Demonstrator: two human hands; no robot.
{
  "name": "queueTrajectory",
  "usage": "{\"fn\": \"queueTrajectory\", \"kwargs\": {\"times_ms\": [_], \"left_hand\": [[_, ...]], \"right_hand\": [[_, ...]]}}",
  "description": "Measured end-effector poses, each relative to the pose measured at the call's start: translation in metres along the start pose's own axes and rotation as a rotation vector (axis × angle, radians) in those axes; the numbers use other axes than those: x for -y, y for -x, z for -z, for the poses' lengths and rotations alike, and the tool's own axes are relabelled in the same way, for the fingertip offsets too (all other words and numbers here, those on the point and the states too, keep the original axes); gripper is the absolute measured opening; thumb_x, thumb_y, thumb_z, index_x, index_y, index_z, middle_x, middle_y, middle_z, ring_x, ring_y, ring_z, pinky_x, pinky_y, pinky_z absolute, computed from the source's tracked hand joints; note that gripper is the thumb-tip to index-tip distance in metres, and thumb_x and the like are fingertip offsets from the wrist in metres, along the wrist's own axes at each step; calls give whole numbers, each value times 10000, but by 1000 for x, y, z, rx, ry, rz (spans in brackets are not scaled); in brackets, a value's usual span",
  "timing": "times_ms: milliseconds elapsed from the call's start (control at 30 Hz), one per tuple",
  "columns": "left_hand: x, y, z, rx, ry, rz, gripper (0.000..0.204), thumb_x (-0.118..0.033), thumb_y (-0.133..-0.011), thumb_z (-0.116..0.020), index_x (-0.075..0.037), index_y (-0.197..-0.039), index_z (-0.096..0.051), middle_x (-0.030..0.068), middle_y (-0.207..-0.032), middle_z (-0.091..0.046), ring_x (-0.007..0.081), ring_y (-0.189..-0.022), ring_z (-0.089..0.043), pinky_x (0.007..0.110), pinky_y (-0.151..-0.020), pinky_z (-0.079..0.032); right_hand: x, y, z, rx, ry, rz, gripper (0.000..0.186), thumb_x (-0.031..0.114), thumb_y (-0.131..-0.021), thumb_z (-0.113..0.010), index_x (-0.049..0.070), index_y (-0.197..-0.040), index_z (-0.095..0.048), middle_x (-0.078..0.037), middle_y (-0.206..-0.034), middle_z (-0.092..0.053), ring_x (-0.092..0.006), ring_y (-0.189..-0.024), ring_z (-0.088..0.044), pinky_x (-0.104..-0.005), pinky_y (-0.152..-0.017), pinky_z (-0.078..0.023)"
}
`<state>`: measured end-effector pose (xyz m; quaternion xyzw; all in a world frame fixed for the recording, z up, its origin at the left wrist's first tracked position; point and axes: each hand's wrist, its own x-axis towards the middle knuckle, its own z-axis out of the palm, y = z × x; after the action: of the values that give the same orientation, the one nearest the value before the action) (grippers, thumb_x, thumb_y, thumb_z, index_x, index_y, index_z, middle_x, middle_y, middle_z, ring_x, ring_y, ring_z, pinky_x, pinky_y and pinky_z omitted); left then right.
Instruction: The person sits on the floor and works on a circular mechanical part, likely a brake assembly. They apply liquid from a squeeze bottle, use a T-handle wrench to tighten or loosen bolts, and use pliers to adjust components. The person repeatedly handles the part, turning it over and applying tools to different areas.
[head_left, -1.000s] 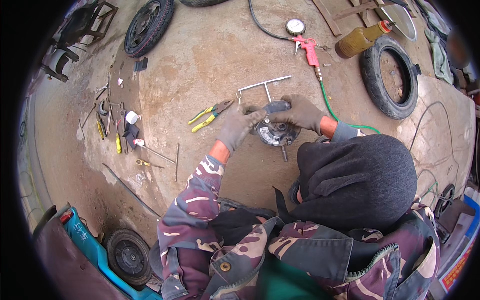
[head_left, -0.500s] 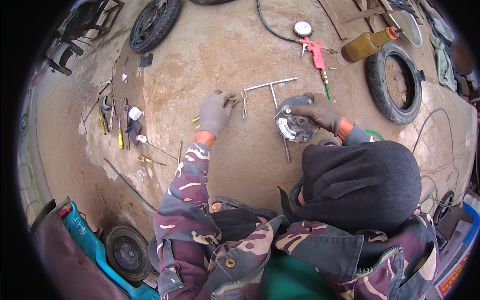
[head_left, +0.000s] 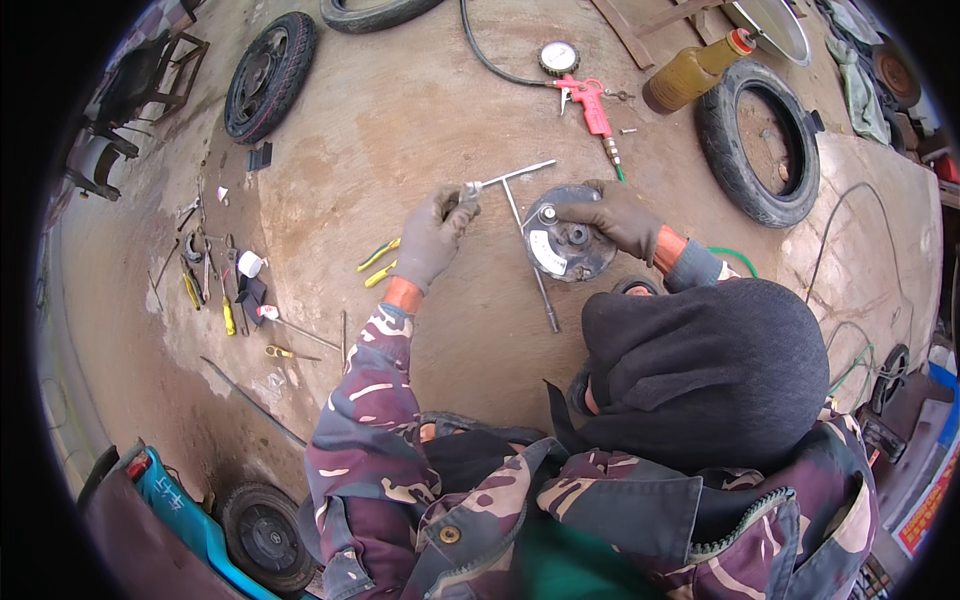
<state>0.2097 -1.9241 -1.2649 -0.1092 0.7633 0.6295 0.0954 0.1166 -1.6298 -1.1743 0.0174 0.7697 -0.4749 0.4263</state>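
Observation:
My right hand, in a grey work glove, grips a round dark brake backing plate with a pale label and a bolt near its rim. The thumb lies across its face. Left of it, my gloved left hand pinches a small shiny metal piece at its fingertips. Its exact shape is hidden by the fingers. That piece is beside the end of a T-handle wrench, whose shaft passes behind the plate. Pliers with yellow-green handles lie on the floor next to my left wrist.
Hand tools, including a yellow screwdriver, lie at left. Beyond my hands is a red tyre inflator with its gauge and hose. At right stand an oily bottle and a tyre. A rounded black-cloth shape fills the lower right.
The view has shifted, so the floor things sit further left. The small metal link lying by the wrench end no longer shows there; my left fingers have closed on a metal piece.

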Motion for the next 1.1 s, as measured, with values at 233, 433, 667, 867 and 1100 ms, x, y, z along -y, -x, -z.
{"fn": "queueTrajectory", "kwargs": {"times_ms": [233, 433, 667, 867, 1100], "left_hand": [[-49, 22, -3, 30, 262, 192, 470, -329, -1092, -673, 66, -1342, -627, 119, -1048, -753, 155, -821, -697, 300, -761, -583], [-53, 35, -3, 32, 304, 104, 433, -304, -1078, -686, 57, -1316, -688, 107, -1090, -750, 161, -889, -689, 329, -882, -563], [-60, 35, 2, 122, 320, -79, 317, -177, -1022, -707, 21, -1269, -725, 77, -1166, -730, 171, -1074, -675, 324, -972, -532], [-64, 34, 6, 183, 195, -250, 308, -84, -967, -703, 13, -1257, -744, 105, -1225, -728, 220, -1163, -681, 367, -1037, -527], [-69, 28, 12, 291, 51, -351, 275, -99, -983, -704, -1, -1233, -766, 121, -1239, -707, 239, -1157, -667, 377, -1021, -518]], "right_hand": [[10, -4, -7, -66, 126, -9, 612, 465, -871, -883, -71, -1145, -772, -125, -981, -813, -138, -789, -760, -300, -697, -602], [8, -11, -11, -30, 77, -13, 670, 471, -821, -910, -90, -1157, -766, -176, -1014, -808, -193, -839, -783, -333, -722, -621], [12, -14, -15, 109, 81, 30, 609, 419, -832, -911, -77, -1160, -777, -134, -1009, -816, -165, -808, -774, -315, -727, -623], [18, -8, -13, 162, 60, -16, 568, 389, -843, -907, -71, -1151, -778, -116, -996, -810, -150, -821, -763, -308, -732, -612], [18, -8, -11, 185, 155, 25, 567, 392, -846, -904, -68, -1146, -762, -106, -985, -801, -145, -844, -747, -305, -743, -598]]}}
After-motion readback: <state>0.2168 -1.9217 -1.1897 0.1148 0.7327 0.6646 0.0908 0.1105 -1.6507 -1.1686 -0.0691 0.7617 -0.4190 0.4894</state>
